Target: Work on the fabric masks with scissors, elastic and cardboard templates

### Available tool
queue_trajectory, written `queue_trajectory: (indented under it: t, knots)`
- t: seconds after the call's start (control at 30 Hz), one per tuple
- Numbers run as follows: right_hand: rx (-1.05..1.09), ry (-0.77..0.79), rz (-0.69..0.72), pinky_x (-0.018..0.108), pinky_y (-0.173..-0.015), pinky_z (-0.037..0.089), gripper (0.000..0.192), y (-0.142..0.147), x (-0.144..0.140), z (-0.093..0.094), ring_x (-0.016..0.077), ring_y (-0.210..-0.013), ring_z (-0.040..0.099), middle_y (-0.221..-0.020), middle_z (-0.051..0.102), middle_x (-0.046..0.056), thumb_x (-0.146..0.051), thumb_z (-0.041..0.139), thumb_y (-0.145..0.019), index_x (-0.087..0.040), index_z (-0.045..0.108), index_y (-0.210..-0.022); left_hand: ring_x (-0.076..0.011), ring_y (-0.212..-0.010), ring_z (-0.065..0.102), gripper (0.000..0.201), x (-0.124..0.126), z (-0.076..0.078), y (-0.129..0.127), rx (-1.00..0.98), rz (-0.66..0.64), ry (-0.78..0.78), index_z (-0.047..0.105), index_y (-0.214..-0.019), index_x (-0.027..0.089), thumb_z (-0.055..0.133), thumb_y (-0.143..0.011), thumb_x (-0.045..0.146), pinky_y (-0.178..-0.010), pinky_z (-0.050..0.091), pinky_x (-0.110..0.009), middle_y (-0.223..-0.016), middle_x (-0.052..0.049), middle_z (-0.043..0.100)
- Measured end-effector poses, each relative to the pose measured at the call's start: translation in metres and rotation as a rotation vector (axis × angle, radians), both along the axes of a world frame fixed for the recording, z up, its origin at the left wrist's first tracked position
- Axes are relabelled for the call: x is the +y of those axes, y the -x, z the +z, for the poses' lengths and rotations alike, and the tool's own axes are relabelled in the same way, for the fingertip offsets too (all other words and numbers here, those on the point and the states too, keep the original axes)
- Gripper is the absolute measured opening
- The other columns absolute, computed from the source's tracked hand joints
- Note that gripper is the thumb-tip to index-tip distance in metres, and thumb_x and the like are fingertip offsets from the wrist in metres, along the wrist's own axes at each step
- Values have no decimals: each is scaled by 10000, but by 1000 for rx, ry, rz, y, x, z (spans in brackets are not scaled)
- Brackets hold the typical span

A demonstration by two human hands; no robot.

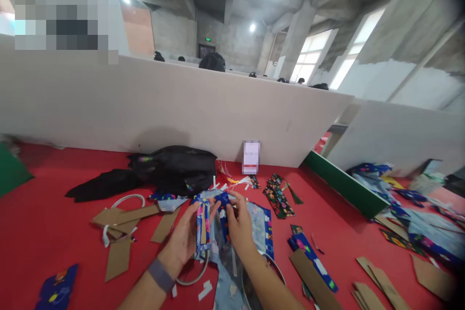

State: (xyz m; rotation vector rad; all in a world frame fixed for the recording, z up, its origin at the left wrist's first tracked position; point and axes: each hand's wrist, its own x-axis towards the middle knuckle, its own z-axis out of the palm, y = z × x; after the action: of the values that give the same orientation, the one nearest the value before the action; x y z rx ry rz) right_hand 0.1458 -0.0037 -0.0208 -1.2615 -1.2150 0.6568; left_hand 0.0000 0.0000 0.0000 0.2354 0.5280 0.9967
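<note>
In the head view my left hand [184, 237], with a dark band on its wrist, grips a narrow cardboard strip [203, 230] edged with blue patterned fabric. Close beside it, my right hand [240, 220] has its fingers closed on a dark blue patterned fabric piece [223, 202]. Light blue patterned fabric [225, 278] hangs down under both hands and spreads to the right as another blue-bordered piece [259, 225]. Below my left hand a pale cable [196, 282] curves over the table. A round metal-rimmed container [278, 271] is partly hidden behind my right forearm.
The red table [72, 232] carries cardboard strips [118, 259], white paper scraps [205, 290] and floral bookmark-like strips [278, 196]. Black cloth [178, 169] and a phone-like screen [251, 157] are near the white partition [181, 101]. A green divider [343, 184] stands at right.
</note>
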Motion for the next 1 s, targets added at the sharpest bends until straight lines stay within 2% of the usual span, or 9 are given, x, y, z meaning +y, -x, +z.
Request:
queue_trajectory:
  t: [0.1,0.17,0.27,0.4,0.57,0.7,0.83,1.0]
  knots:
    - [-39,27,-9,281,-703,432,176,-1,-2,3,165,-763,559,-861,606,20,-310,458,-836,-221,579,-927,-240,-1089,568,503,3,1,1,6,38,-52,467,-1272,119,548,-803,285,-886,486,-319,-1153,-133,630]
    - [-49,41,-3,288,-736,428,187,-3,-2,4,170,-782,568,-861,627,18,-306,444,-842,-222,604,-890,-224,-1078,575,472,4,2,1,-10,31,-82,473,-1266,151,539,-813,267,-906,471,-327,-1175,-111,620]
    - [-41,24,2,305,-832,408,222,-5,-1,4,183,-907,571,-963,648,26,-294,451,-836,-228,635,-942,-220,-1044,594,404,4,1,0,-25,-16,-86,512,-1221,172,521,-828,266,-902,468,-350,-1152,-93,635]
    - [-17,42,37,320,-868,405,242,-4,-3,7,189,-950,571,-1019,647,28,-296,472,-828,-234,641,-988,-221,-969,628,355,3,3,-4,19,-57,-42,567,-1137,150,506,-836,327,-868,479,-349,-1036,-96,681]
    - [92,74,77,315,-834,432,241,-1,-5,14,183,-903,584,-983,658,22,-336,538,-793,-231,647,-980,-213,-909,649,336,2,8,-8,18,-62,-29,589,-1069,151,456,-857,374,-860,473,-356,-927,-77,706]
    - [169,111,111,287,-739,450,253,1,-6,18,167,-797,577,-901,658,14,-355,588,-758,-227,647,-969,-222,-923,644,385,0,10,-10,33,-64,-68,588,-1084,152,448,-848,423,-865,468,-359,-949,-81,704]
    - [198,152,169,276,-674,451,275,3,-7,21,158,-732,562,-865,651,10,-356,604,-744,-232,641,-986,-219,-906,650,389,-4,10,-14,113,-10,-66,591,-1088,165,511,-812,427,-842,481,-339,-950,-72,706]
    - [242,156,191,316,-780,454,284,7,-9,24,195,-872,573,-977,652,27,-361,604,-739,-236,652,-990,-212,-842,667,368,-5,12,-19,194,109,35,595,-1078,158,520,-812,402,-811,499,-335,-931,-69,712]
